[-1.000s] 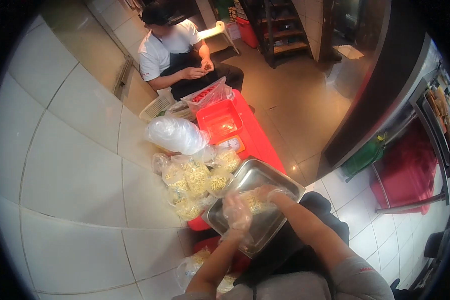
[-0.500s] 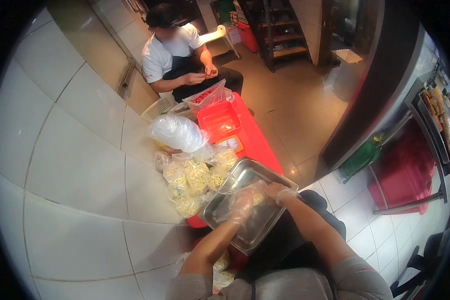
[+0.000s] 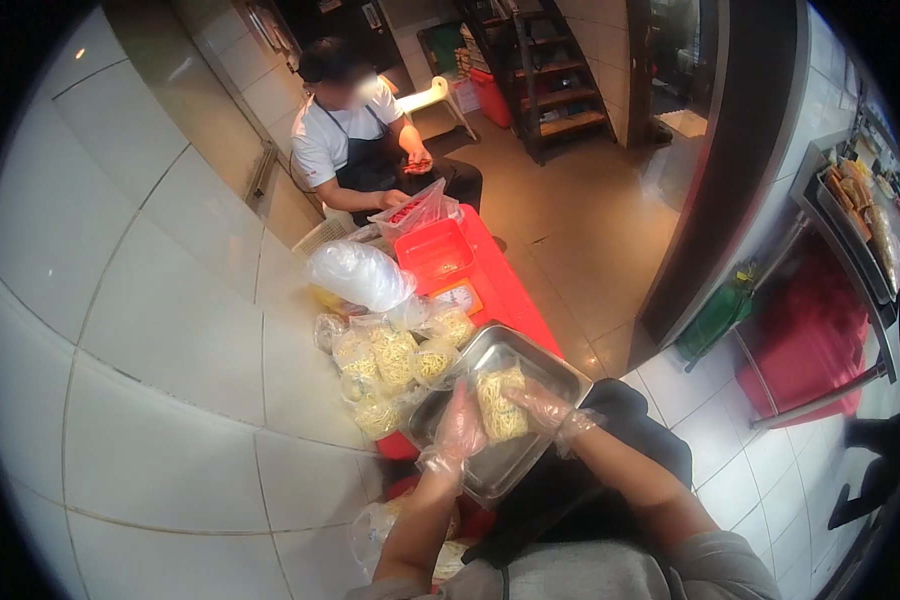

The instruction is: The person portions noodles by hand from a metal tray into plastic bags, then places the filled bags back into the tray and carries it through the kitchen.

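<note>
Between my gloved hands is a clear plastic bag of pale yellow noodles [image 3: 503, 404], held over a metal tray [image 3: 545, 372]. My left hand [image 3: 460, 423] presses on the bag's left side. On its right side my right hand [image 3: 542, 405] grips the bag, fingers against the plastic. Both hands wear thin clear gloves. Several more bags of noodles [image 3: 394, 357] are heaped left of the tray, on a red table [image 3: 505, 290]. The metal tray is tilted near my lap.
Farther along the table are a large wrapped clear plastic bundle [image 3: 360, 274], a red basin [image 3: 435, 250], an orange scale [image 3: 458, 296] and a bag of red items [image 3: 415, 210]. A seated co-worker [image 3: 355, 140] handles red items. More bagged noodles [image 3: 380, 525] lie below left.
The bag of noodles has come up into clear view between my hands, which have moved apart to its two sides. The co-worker's one hand has moved down to the bag of red items.
</note>
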